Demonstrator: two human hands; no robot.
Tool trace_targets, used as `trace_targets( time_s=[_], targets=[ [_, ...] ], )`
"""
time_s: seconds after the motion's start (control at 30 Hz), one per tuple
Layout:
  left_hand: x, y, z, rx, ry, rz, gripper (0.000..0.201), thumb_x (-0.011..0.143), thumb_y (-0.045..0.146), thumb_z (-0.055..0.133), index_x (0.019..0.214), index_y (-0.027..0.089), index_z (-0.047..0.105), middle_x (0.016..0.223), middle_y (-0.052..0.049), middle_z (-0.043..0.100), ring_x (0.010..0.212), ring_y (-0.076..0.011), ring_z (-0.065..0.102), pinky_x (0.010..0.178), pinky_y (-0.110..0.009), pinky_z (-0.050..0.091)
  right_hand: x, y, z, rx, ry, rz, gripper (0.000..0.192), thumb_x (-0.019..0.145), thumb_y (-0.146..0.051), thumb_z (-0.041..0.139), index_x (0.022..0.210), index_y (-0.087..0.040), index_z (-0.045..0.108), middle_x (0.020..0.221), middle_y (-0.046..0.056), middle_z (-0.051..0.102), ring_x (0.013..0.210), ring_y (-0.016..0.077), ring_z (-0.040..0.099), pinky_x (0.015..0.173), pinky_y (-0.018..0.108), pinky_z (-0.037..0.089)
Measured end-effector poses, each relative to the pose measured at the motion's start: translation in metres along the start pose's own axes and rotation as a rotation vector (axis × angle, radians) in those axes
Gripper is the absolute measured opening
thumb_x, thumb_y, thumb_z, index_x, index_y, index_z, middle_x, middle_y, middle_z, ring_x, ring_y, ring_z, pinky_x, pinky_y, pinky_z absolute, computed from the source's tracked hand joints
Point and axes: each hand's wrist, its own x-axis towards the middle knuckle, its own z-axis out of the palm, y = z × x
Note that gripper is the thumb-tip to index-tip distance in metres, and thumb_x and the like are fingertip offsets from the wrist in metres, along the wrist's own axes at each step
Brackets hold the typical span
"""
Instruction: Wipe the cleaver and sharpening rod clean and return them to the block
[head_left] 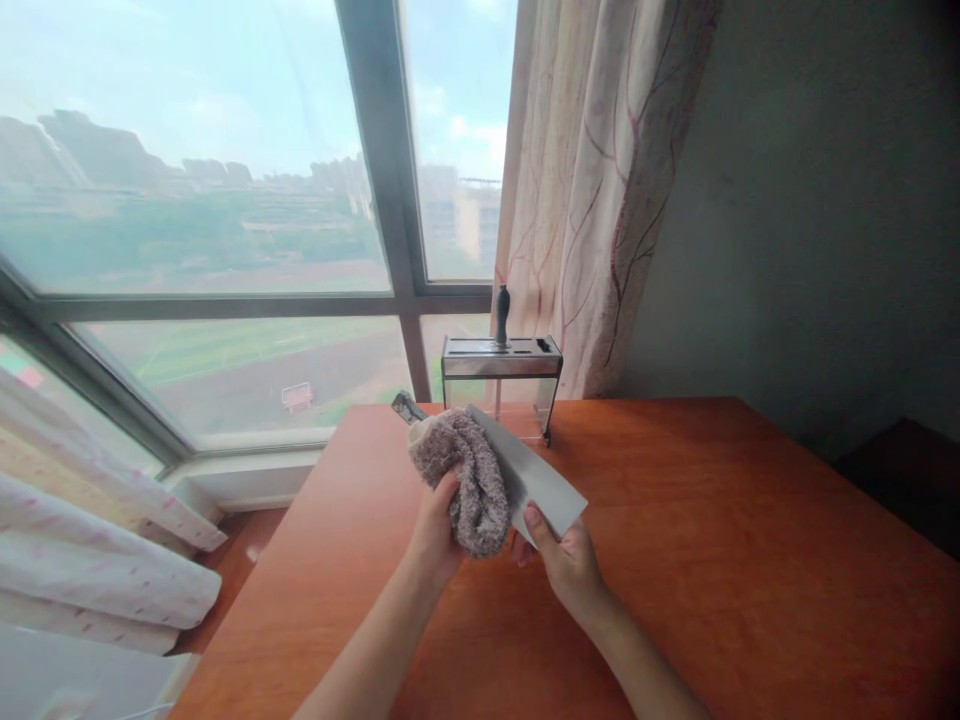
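My left hand (441, 525) is closed around a bunched grey-brown fluffy cloth (474, 490), its thumb on top. The cloth lies against a cleaver (536, 478) with a broad, pale metal blade. Past the cloth, at the upper left, the end of the cleaver's handle (407, 406) sticks out; the rest of the handle is covered. My right hand (566, 562) pinches the blade near its far end, thumb on the upper face and fingers underneath. Both hands are held above the wooden table.
A knife block (501, 365) with clear sides stands at the table's back edge, one dark-handled knife (502, 312) upright in it. The brown wooden table (697, 520) spreads beneath my hands. Behind are a window (225, 230), curtains (585, 180) and a grey wall (795, 200).
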Motion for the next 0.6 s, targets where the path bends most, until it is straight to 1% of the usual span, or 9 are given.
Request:
trace_targets(
  time_s=[0.07, 0.13, 0.23, 0.33, 0.43, 0.5, 0.6],
  targets=[
    [-0.002, -0.006, 0.005, -0.006, -0.005, 0.010, 0.027, 0.071, 0.030, 0.070, 0.092, 0.015, 0.065, 0.076, -0.004, 0.071, 0.072, -0.0224, 0.069, 0.066, -0.031, 0.056, 0.001, -0.001, -0.001, -0.022, 0.003, -0.014, 0.043, 0.089, -0.049, 0.050, 0.059, -0.019, 0.057, 0.049, 0.002, 0.059, 0.046, 0.0142, 0.056, 0.046, 0.024, 0.045],
    [-0.001, -0.004, 0.006, -0.029, 0.019, 0.023, 0.026, 0.072, 0.029, 0.069, 0.093, 0.015, 0.064, 0.077, -0.004, 0.072, 0.072, -0.0219, 0.069, 0.067, -0.031, 0.056, 0.000, -0.001, 0.000, -0.032, -0.015, -0.008, 0.044, 0.089, -0.049, 0.049, 0.058, -0.019, 0.057, 0.049, 0.002, 0.059, 0.045, 0.0139, 0.055, 0.045, 0.024, 0.045],
    [0.004, 0.008, 0.002, -0.080, 0.072, 0.065, 0.020, 0.074, 0.028, 0.065, 0.088, 0.014, 0.065, 0.075, -0.005, 0.072, 0.074, -0.0222, 0.069, 0.070, -0.032, 0.056, -0.001, -0.001, 0.002, -0.034, -0.070, 0.018, 0.044, 0.089, -0.049, 0.049, 0.061, -0.017, 0.060, 0.049, 0.002, 0.060, 0.042, 0.0129, 0.054, 0.043, 0.023, 0.044],
    [0.010, 0.022, -0.003, -0.144, 0.113, 0.167, 0.016, 0.074, 0.025, 0.063, 0.086, 0.014, 0.066, 0.075, -0.004, 0.073, 0.073, -0.0210, 0.069, 0.073, -0.032, 0.057, -0.003, -0.001, 0.005, -0.023, -0.126, 0.026, 0.044, 0.089, -0.049, 0.049, 0.063, -0.016, 0.061, 0.049, 0.001, 0.060, 0.042, 0.0119, 0.053, 0.044, 0.023, 0.045],
    [0.013, 0.029, -0.006, -0.189, 0.124, 0.239, 0.014, 0.074, 0.024, 0.062, 0.085, 0.016, 0.067, 0.075, -0.003, 0.073, 0.070, -0.0193, 0.069, 0.074, -0.031, 0.056, -0.005, -0.001, 0.006, -0.021, -0.149, 0.034, 0.044, 0.088, -0.049, 0.050, 0.062, -0.016, 0.060, 0.048, 0.001, 0.059, 0.042, 0.0114, 0.053, 0.045, 0.022, 0.045],
    [0.012, 0.029, -0.006, -0.189, 0.116, 0.249, 0.013, 0.075, 0.025, 0.062, 0.084, 0.017, 0.067, 0.074, -0.002, 0.073, 0.069, -0.0189, 0.069, 0.075, -0.030, 0.056, -0.005, 0.001, 0.007, -0.023, -0.134, 0.044, 0.042, 0.088, -0.049, 0.051, 0.064, -0.016, 0.060, 0.048, 0.001, 0.059, 0.043, 0.0119, 0.053, 0.044, 0.022, 0.046],
    [0.008, 0.021, -0.003, -0.134, 0.112, 0.206, 0.016, 0.075, 0.028, 0.062, 0.085, 0.016, 0.067, 0.074, -0.003, 0.072, 0.072, -0.0206, 0.069, 0.074, -0.032, 0.056, -0.005, 0.007, 0.009, 0.004, -0.093, 0.053, 0.036, 0.087, -0.049, 0.053, 0.073, -0.017, 0.060, 0.048, 0.000, 0.059, 0.042, 0.0130, 0.055, 0.043, 0.023, 0.046]
  ],
)
